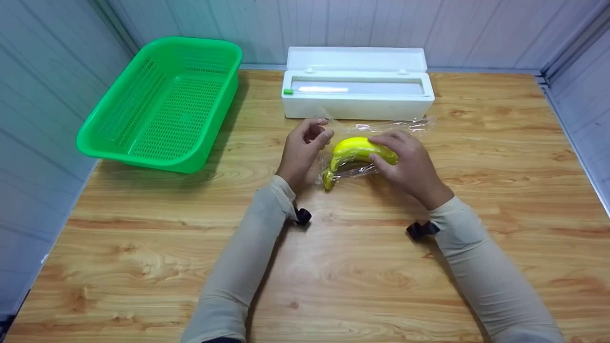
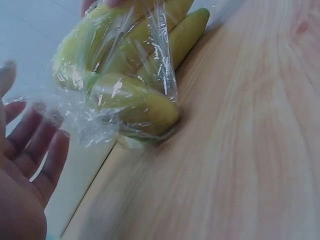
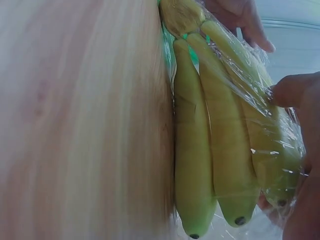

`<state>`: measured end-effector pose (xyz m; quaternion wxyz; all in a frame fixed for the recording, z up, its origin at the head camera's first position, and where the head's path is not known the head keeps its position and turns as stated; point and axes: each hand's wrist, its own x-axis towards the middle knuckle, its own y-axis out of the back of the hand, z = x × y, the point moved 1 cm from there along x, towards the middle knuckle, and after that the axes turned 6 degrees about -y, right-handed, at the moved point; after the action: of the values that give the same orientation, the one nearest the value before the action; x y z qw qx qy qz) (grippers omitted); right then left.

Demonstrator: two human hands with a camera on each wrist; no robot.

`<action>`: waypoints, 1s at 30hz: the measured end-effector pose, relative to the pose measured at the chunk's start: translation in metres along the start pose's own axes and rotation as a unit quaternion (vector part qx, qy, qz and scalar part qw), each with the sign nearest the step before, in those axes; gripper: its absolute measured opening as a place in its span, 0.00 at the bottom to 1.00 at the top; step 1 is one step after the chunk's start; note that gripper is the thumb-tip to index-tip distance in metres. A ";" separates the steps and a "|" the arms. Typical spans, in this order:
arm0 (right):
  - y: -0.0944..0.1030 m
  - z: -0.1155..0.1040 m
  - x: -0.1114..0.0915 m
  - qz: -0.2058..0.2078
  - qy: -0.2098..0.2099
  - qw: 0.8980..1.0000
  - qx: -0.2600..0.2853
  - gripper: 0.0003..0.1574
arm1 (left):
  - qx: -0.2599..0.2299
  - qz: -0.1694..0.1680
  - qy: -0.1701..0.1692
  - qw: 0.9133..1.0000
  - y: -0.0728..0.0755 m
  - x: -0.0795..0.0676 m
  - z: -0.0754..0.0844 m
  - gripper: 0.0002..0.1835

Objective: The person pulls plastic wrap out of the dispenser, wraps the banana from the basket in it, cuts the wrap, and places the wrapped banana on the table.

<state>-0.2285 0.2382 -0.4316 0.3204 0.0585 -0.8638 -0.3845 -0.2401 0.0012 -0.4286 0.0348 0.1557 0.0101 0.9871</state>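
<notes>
Head view: a bunch of yellow bananas (image 1: 356, 148), at least three fingers of fruit, lies on the wooden table (image 1: 333, 286), its stem end towards the person and to the left. Clear film (image 1: 421, 125) covers the bunch, wrinkled, with a loose stretch extending behind it. The right hand (image 1: 412, 164) grasps the bunch through the film, thumb on the near side and fingers over the top. The left hand (image 1: 301, 152) is released, its fingers loosely bent beside the stem end; film hangs at its fingertips, contact cannot be determined. Directly behind the film stands a white box (image 1: 357, 108), lid (image 1: 357, 59) raised, a green tab (image 1: 288, 91) at the left of its opening. Well to the left sits a green perforated basket (image 1: 200, 164). Beige sleeves (image 1: 248, 257) cover both forearms. Pale panelled walls (image 1: 357, 24) enclose the table.
</notes>
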 end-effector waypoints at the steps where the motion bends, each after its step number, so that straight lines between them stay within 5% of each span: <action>1: 0.000 0.000 0.000 0.004 0.000 1.000 0.000 0.21 | 0.017 -0.007 0.000 1.000 0.001 0.000 0.000 0.17; 6: -0.001 0.001 0.000 0.024 -0.007 0.999 -0.020 0.20 | 0.050 -0.018 -0.004 0.999 0.001 -0.001 -0.001 0.12; 20: -0.001 0.004 0.001 0.046 -0.025 0.998 -0.037 0.20 | -0.017 -0.045 0.009 0.999 -0.002 0.000 -0.001 0.12; 25: -0.002 0.005 0.000 0.042 -0.032 0.998 -0.038 0.20 | -0.006 -0.084 0.011 0.996 -0.003 -0.001 -0.002 0.15; 30: -0.002 0.005 0.000 0.044 -0.042 0.998 -0.032 0.19 | 0.024 -0.079 -0.017 0.996 -0.006 -0.003 0.001 0.08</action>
<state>-0.2314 0.2400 -0.4356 0.3019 -0.0065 -0.8658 -0.3990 -0.2363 0.0065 -0.4289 0.1093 0.1722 0.0456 0.9779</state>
